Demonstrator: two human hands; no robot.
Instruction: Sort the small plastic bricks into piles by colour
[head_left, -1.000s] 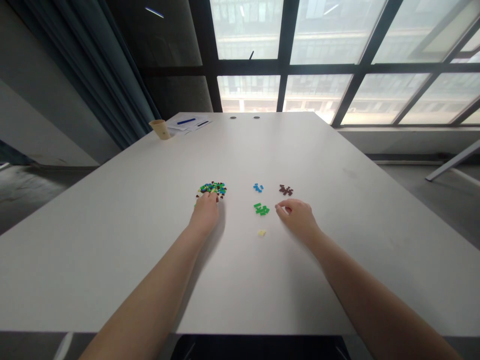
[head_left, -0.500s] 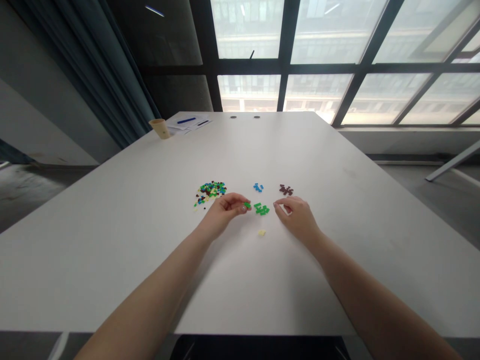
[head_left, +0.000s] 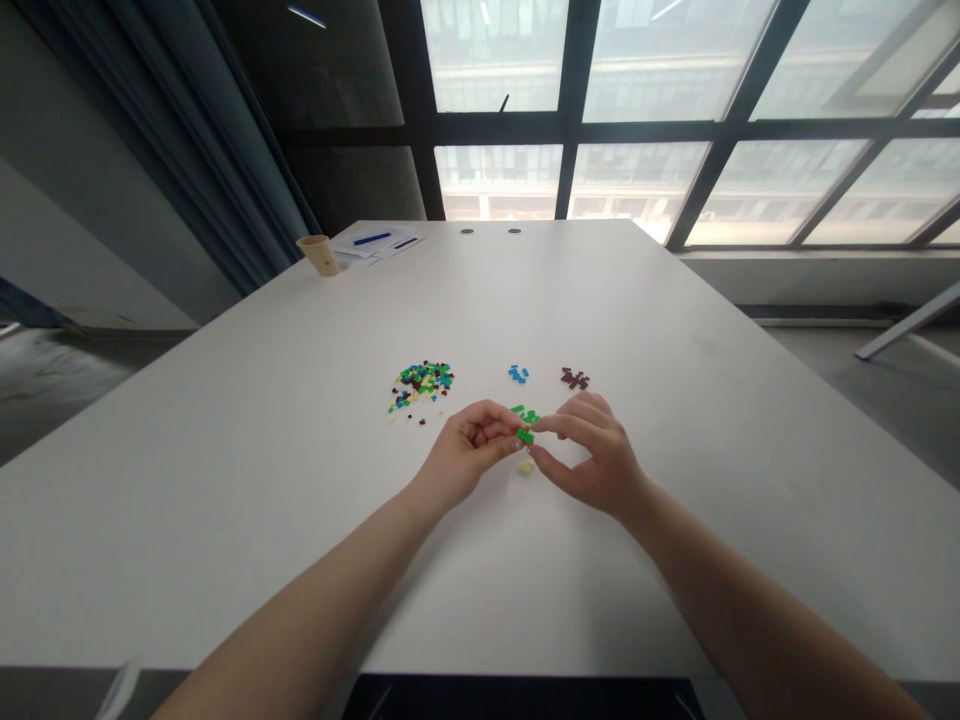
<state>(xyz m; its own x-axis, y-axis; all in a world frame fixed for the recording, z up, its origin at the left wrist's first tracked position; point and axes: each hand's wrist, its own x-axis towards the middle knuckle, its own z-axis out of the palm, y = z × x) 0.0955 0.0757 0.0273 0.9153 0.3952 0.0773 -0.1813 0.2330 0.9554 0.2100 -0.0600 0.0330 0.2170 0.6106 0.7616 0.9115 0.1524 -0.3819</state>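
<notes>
"Four single-colour groups on the desk (head_left: 480, 310)?"

"Confirmed: blue group (head_left: 514, 371) and brown group (head_left: 574, 379) far, green group (head_left: 529, 416) nearer, yellow group (head_left: 525, 467) nearest. Mixed pile (head_left: 424, 379), at left, is unsorted."

"Grip?"

"Left hand (head_left: 469, 445): pinching a green piece (head_left: 525, 437) (between both hands, near the green group). Right hand (head_left: 596, 455): thumb and forefinger parted at its right end; whether they grasp, I cannot tell."

Bare hands (head_left: 466, 450) (head_left: 598, 462), bare wrists (head_left: 421, 497), bare forearms (head_left: 322, 585) (uncovered throughout the view); slender fingers (head_left: 574, 427)
</notes>
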